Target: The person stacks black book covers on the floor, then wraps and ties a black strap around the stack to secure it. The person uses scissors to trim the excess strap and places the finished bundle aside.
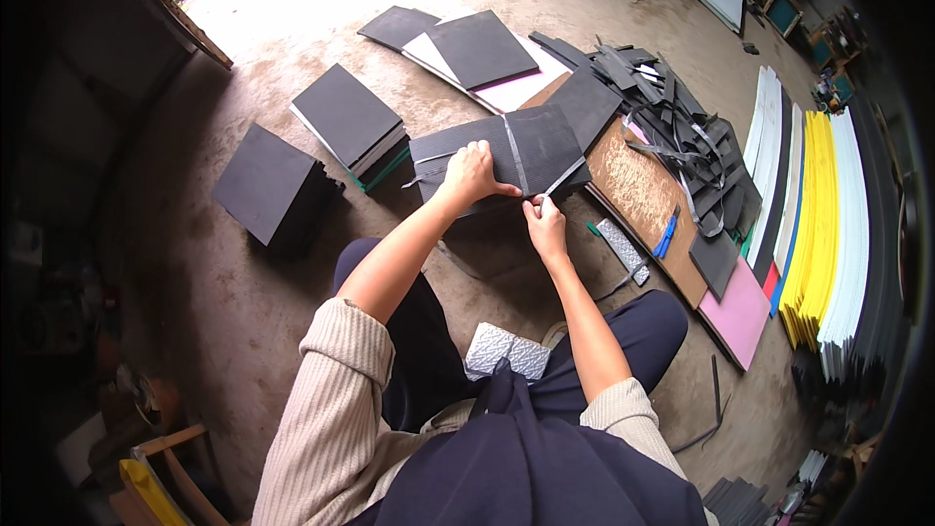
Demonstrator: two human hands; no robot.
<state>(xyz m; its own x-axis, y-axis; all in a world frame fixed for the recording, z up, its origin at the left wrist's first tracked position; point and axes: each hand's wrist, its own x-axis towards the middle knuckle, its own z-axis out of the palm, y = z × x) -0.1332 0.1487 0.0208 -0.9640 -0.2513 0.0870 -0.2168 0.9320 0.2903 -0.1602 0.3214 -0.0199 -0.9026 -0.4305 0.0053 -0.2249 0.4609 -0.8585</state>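
Note:
A stack of black foam sheets (pixel 551 135) stands in front of my knees, with a grey strap (pixel 516 157) across its top. My left hand (pixel 473 173) rests on the stack, its fingers curled and its thumb stretched toward the stack's near edge by the strap. Whatever may lie under those fingers is hidden. At the near right edge, my right hand (pixel 546 223) pinches a strap end (pixel 562 178) that runs up toward the stack's right corner. The two hands are close together, with the thumb of the left almost meeting the right fingertips.
Two more stacks of dark sheets (pixel 261 180) (pixel 348 114) stand to the left. Black offcuts (pixel 716 161) heap up on a brown board (pixel 638 180) at right, with a blue cutter (pixel 667 234) near its edge. Yellow sheets (pixel 813 224) line the far right. A pink sheet (pixel 737 321) lies nearer.

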